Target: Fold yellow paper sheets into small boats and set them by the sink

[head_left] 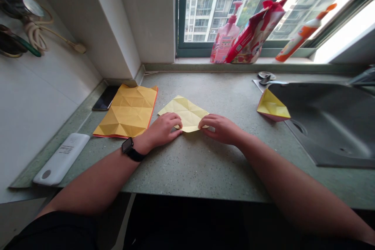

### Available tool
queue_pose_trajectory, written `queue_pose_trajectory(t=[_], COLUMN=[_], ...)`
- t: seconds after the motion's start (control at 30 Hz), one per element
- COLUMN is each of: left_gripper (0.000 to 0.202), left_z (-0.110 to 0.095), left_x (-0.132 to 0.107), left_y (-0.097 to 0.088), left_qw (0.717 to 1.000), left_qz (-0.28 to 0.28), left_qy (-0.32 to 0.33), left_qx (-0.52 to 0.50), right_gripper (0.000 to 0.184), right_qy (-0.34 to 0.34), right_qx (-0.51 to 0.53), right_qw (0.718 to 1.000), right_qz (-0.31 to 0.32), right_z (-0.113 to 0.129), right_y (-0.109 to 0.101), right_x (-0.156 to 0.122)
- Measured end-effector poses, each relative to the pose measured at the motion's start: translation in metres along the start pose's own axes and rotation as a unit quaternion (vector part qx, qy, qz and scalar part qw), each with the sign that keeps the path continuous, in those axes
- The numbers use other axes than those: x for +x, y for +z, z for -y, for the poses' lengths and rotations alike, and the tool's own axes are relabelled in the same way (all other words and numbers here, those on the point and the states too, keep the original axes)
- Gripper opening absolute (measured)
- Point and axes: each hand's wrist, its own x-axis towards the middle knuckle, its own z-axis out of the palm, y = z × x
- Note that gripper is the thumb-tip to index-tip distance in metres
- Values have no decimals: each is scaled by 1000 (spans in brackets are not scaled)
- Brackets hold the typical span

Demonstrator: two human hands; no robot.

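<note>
A creased pale yellow paper sheet lies folded on the speckled green countertop in front of me. My left hand grips its left near edge, and my right hand pinches its right near corner. The part under my fingers is hidden. To the left of my left hand lies a larger orange-yellow sheet with a grid of creases and a red edge. A black smartwatch sits on my left wrist.
A folded yellow-and-pink paper piece rests by a dark steel sink on the right. A black phone and a white remote-like device lie at the left. Pink and orange bottles stand on the windowsill.
</note>
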Motion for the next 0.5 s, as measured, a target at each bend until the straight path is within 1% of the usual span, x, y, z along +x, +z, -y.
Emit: queue_pose_trajectory(t=[0.23,0.5], left_gripper=[11,19], left_z=[-6,-12], left_x=[1,-3], left_y=[-1,3], left_qw=[1000,1000], left_qz=[8,9], left_qy=[12,16], left_qx=[12,-4], right_gripper=[10,11], right_qy=[38,85], right_qx=[-7,-24], right_qw=[999,996], right_qz=[-9,-17], right_z=[-7,-16], right_y=[-3,-6], right_x=[-6,-7])
